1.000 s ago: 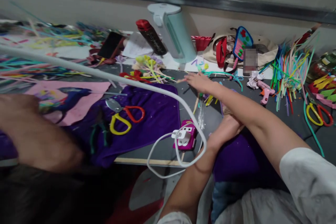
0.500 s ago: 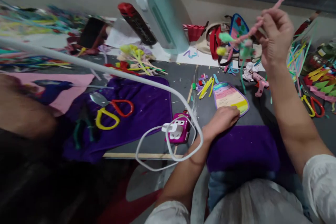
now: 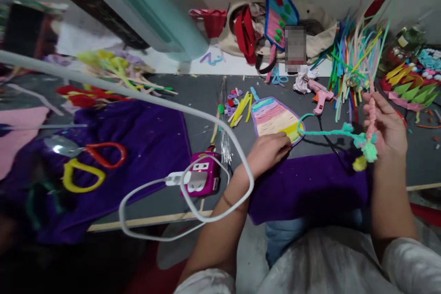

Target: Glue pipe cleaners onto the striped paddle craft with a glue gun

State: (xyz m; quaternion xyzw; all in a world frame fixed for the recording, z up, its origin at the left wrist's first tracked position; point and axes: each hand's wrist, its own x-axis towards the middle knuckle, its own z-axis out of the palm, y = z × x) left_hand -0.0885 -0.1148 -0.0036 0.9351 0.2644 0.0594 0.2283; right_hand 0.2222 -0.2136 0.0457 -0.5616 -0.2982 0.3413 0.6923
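Observation:
At the right, my right hand [image 3: 389, 124] is closed around a twisted pink pipe-cleaner stem [image 3: 371, 117]. Green and yellow tufts hang at its lower end, and a thin green strand curls out to the left. My left hand [image 3: 270, 149] lies palm down with its fingers curled, touching the lower edge of a striped fan-shaped piece [image 3: 274, 117]. Whatever is under those fingers is hidden. The piece has bands of blue, pink, cream and yellow inside a purple rim. Close by lie short yellow strips [image 3: 241, 109] and a pink glue gun [image 3: 322, 95].
A white cable [image 3: 151, 96] arches across the front to a magenta power block [image 3: 206, 174]. Red-and-yellow-handled scissors [image 3: 84, 167] lie on purple cloth [image 3: 161, 135] at left. Behind stand a pale green jug [image 3: 155, 14] and a bundle of pipe cleaners [image 3: 354, 55].
My right hand has come down from high up, bringing the pink stem and its tufts nearer the table. My view has turned right. My left hand stays by the striped piece.

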